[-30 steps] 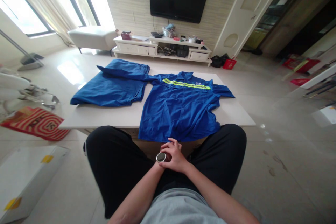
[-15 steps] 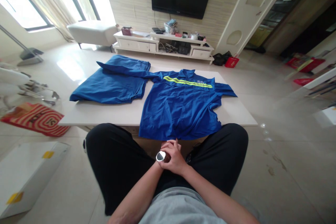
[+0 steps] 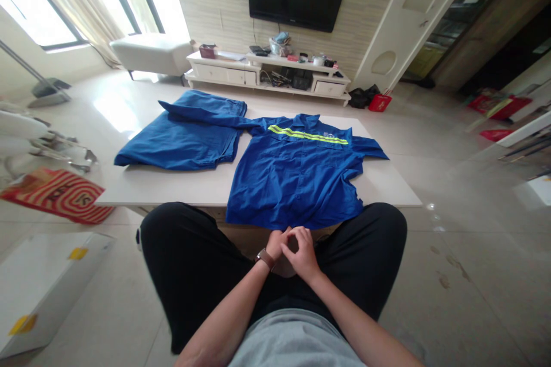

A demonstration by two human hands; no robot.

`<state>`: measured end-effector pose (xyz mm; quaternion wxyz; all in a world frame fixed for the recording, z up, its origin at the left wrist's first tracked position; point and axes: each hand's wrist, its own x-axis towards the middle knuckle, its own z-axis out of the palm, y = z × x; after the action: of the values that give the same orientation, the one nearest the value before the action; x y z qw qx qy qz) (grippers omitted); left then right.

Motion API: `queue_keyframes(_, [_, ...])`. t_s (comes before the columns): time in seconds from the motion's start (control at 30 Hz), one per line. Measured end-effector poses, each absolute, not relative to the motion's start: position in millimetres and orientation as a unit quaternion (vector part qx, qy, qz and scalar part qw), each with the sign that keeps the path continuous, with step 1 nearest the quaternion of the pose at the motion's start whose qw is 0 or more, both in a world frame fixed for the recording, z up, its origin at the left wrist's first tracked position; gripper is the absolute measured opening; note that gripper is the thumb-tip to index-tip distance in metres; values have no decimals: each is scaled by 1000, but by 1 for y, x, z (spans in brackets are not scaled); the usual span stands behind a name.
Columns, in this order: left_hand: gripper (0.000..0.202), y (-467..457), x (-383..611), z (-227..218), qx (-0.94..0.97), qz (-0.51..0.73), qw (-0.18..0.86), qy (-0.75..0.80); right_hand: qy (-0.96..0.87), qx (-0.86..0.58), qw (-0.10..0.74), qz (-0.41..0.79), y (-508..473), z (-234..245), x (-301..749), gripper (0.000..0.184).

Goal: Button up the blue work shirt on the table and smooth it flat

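A blue work shirt (image 3: 293, 178) with a yellow-green reflective stripe lies spread front up on the white table (image 3: 387, 186), its hem hanging over the near edge. Just below that hem, between my knees, my left hand (image 3: 276, 242) and my right hand (image 3: 303, 252) come together, fingertips touching. A brown-strapped watch (image 3: 264, 258) circles my left wrist. My right fingers and thumb curl into a ring. Closed left fingers are partly hidden; whether either hand pinches the hem cannot be made out. Folded blue trousers (image 3: 185, 140) lie left of the shirt, one sleeve across them.
My black-trousered knees flank the table's near edge. A red-striped paper bag (image 3: 55, 195) and a white box (image 3: 47, 287) stand on the floor at left. Beyond the table are a low TV cabinet (image 3: 215, 73), a white bench (image 3: 150, 54) and a red bag (image 3: 380, 102).
My hands, clasped before with the watch face up, have loosened and turned. The right hand has shifted rightward, its fingers curling into a ring. The shirt's lower left corner has moved slightly left.
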<state>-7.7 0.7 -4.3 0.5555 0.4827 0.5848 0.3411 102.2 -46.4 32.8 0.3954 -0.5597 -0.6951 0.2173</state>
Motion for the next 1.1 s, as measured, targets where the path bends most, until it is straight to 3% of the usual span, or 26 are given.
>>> queue_keyframes(0.13, [43, 4, -10, -1, 490, 337, 567, 571, -692, -571, 405, 177, -26, 41, 129, 18])
queue_keyframes(0.27, [43, 2, -10, 6, 513, 347, 559, 551, -742, -518, 367, 216, -10, 51, 143, 16])
queue_keyframes(0.53, [42, -1, -11, 16, 529, 354, 561, 529, -727, -494, 391, 273, -1, 65, 147, 13])
queue_keyframes(0.7, [45, -1, -11, 16, 557, 338, 529, 544, -688, -520, 394, 317, 4, 62, 146, 12])
queue_keyframes(1.1, [48, 3, -18, 4, 613, 272, 496, 552, -676, -579, 358, 282, 28, 53, 139, 16])
